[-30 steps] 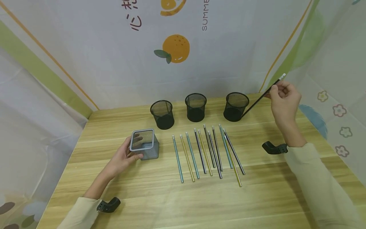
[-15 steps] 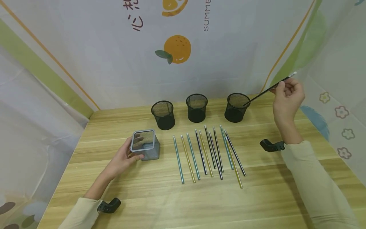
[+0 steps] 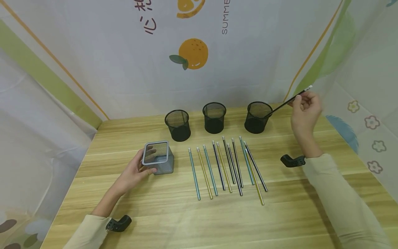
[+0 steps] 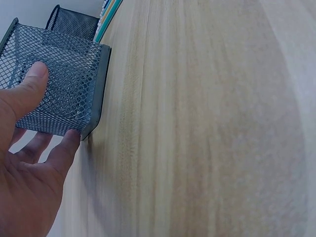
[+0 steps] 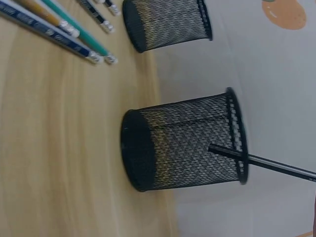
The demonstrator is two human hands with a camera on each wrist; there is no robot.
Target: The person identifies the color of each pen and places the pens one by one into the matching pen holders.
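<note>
My right hand pinches a black pencil near its white eraser end. The pencil slants down leftward, and its lower end overlaps the rim of the rightmost round black mesh pencil cup in the head view. In the right wrist view the pencil crosses that cup's rim; the hand is almost wholly out of frame there. On the left, my left hand holds a grey square mesh pencil holder, thumb on the near side, other fingers partly behind it. The holder stands upright on the table.
Two more round black mesh cups, the left one and the middle one, stand along the table's back edge. Several teal, gold and dark pencils lie in a loose row before them. A printed curtain hangs behind.
My right hand has carried the pencil: its lower end rose from beside the rightmost cup's base to its rim, then the hand shifted slightly left and down. The left hand stays put.
</note>
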